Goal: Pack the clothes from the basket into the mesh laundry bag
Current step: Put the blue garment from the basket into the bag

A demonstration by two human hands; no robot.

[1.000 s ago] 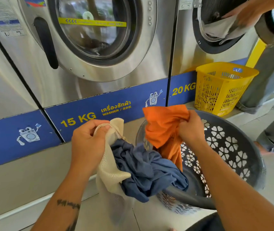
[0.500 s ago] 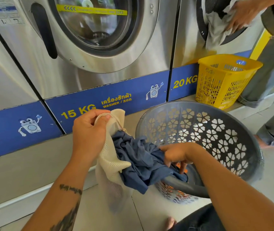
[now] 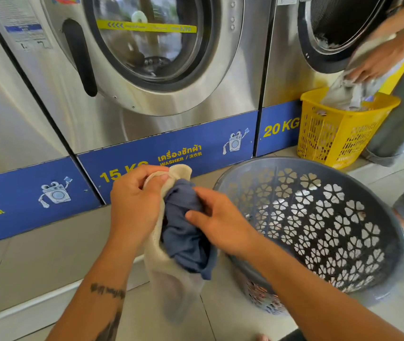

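Note:
My left hand [image 3: 134,205] grips the rim of the cream mesh laundry bag [image 3: 166,274], which hangs down in front of me. A dark blue garment [image 3: 183,237] sticks out of the bag's mouth. My right hand [image 3: 218,222] presses on that blue garment, fingers curled into the cloth. The grey basket [image 3: 319,217] with flower-shaped holes is tipped toward me on the right; its visible inside shows no clothes. The orange garment is out of sight.
Steel washers [image 3: 147,70] with blue 15 KG and 20 KG labels stand behind. A yellow basket [image 3: 338,129] sits at the right by the open second washer, where another person's hand [image 3: 378,62] lowers pale laundry. That person's legs stand at the far right. Tiled floor lies below.
My right hand dropped the orange garment, then came out of the basket onto the blue garment at the bag's mouth. More of the blue cloth now sits inside the bag.

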